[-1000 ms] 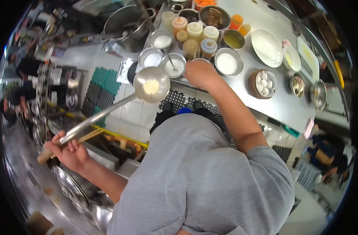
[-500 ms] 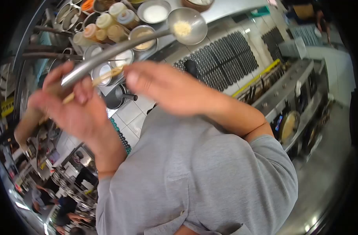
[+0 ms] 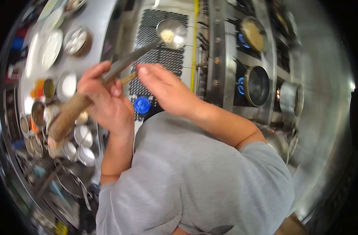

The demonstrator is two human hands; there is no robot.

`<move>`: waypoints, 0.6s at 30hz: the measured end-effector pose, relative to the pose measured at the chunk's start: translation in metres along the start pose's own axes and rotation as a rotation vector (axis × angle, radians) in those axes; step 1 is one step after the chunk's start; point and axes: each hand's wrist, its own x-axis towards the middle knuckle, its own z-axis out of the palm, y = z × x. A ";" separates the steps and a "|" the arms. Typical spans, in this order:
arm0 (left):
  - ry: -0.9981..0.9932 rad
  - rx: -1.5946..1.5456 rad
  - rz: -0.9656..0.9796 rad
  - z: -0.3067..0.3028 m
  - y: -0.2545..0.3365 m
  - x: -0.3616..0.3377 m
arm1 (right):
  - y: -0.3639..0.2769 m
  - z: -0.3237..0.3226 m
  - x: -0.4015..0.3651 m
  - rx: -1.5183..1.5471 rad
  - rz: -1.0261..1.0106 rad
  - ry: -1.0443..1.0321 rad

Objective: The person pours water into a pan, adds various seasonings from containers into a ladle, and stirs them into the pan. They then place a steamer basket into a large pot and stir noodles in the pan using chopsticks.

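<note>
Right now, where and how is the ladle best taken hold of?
The ladle is probably best gripped around its handle, towards the thick brown end, coming from the person's near left. That end slants back there, beside the left hand holding the handle. The bowl sits at the far end with pale bits in it, so keep it steady.

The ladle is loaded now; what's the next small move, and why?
Probably ease the long-handled silver metal ladle toward the round black pan, keeping its bowl level. The left hand grips it, and loose pale-yellow food sits in the bowl out over the black perforated floor mat, where a tilt might spill it. Blue flame shows at the pan's edge.
</note>
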 end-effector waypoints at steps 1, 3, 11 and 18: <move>-0.036 0.021 -0.008 0.011 -0.008 -0.001 | -0.004 -0.010 0.004 0.002 -0.032 0.045; -0.109 0.023 -0.018 0.033 -0.025 0.000 | -0.007 -0.033 0.019 0.082 -0.043 0.097; -0.457 0.019 0.034 0.145 -0.104 0.010 | -0.006 -0.142 0.080 0.641 0.252 0.337; -1.088 0.364 0.488 0.219 -0.119 0.022 | 0.028 -0.250 0.079 0.854 0.197 0.706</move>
